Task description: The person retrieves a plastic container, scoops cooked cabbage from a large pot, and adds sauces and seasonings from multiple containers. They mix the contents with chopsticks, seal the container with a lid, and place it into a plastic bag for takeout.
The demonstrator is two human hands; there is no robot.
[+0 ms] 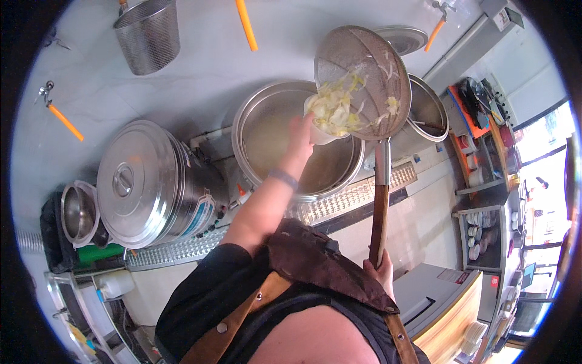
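Observation:
My left hand (303, 132) grips a white plastic tub (323, 137) heaped with pale green and white sliced vegetable (336, 107), tilted against the edge of a large round mesh strainer (386, 59). Some shreds stick to the mesh. My right hand (383, 270) is closed around the lower end of the strainer's long wooden handle (379, 223). Below the tub stands a large open steel pot (268, 141) with cloudy liquid in it. The tub and my left forearm hide part of this pot.
A lidded steel pot (136, 182) stands at the left, beside a small steel bowl (78, 214). A smaller open pot (427, 109) stands behind the strainer. A perforated metal strip (359, 195) runs along the stove's front. A mesh basket (150, 41) hangs on the wall.

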